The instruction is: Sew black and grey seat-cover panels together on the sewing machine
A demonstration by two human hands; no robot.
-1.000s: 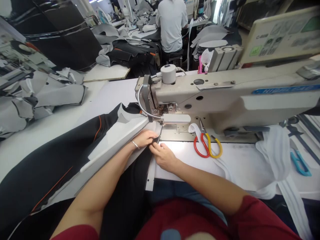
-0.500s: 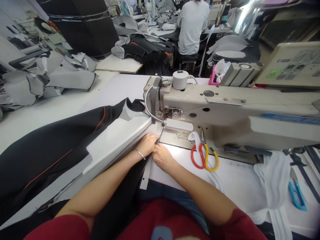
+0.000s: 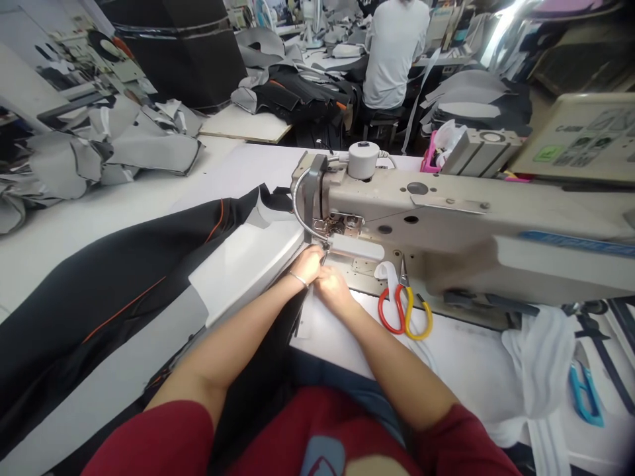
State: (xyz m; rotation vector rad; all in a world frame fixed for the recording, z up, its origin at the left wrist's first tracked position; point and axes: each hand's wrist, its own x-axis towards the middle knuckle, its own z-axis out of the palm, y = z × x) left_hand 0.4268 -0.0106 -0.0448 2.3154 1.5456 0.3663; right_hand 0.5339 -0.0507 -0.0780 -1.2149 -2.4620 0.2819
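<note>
My left hand (image 3: 307,262) and my right hand (image 3: 332,285) sit close together right below the needle of the beige sewing machine (image 3: 446,225). Both have their fingers pinched on the edge of a black and grey garment (image 3: 149,284) with orange piping. The garment spreads to the left over the white table (image 3: 99,218) and hangs down over my lap. A thin bracelet circles my left wrist.
Red and yellow scissors (image 3: 404,311) lie on the machine bed to the right of my hands. White fabric (image 3: 540,357) and blue snips (image 3: 585,390) lie at the right. Grey cut pieces (image 3: 99,155) are piled at the far left. Another person (image 3: 394,53) sits at the back.
Both hands have slid forward with the garment edge, up to the presser foot. The view has shifted closer and slightly left.
</note>
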